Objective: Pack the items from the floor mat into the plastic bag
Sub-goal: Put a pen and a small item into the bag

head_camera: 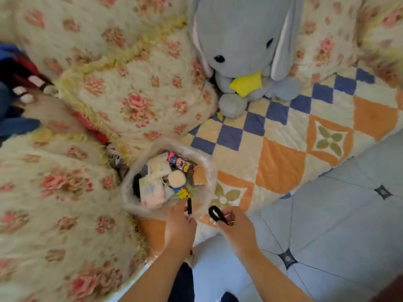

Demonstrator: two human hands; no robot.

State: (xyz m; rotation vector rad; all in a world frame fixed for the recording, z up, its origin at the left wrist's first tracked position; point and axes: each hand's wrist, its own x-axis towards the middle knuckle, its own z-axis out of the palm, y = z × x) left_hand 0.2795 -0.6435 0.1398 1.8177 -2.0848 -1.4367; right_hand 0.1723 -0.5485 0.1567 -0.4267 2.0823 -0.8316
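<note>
Left hand [181, 225] low in the middle, fingers curled round a slim black pen-like stick [189, 206], which points up toward twelve o'clock with its tip right at the near rim of the bag. Just over at three o'clock, the right hand [237, 225] pinches a small black loop-shaped item [215, 214] in bent fingers; what it is, I cannot tell. Straight ahead at twelve o'clock sits the clear crinkled plastic bag [130, 201], mouth wide open, and it's packed: white soft packets [151, 190], a round cream puff [177, 177], bright printed wrappers [180, 161]. The bag rests on the near corner of the quilted floor mat of blue, cream and orange checks [283, 138], which spreads off toward two o'clock. A big grey plush animal [246, 51] sits up at one o'clock, fluffy rose-patterned blankets [109, 83] fill nine to eleven o'clock, and pale blue floor tiles [327, 225] lie at four o'clock.
</note>
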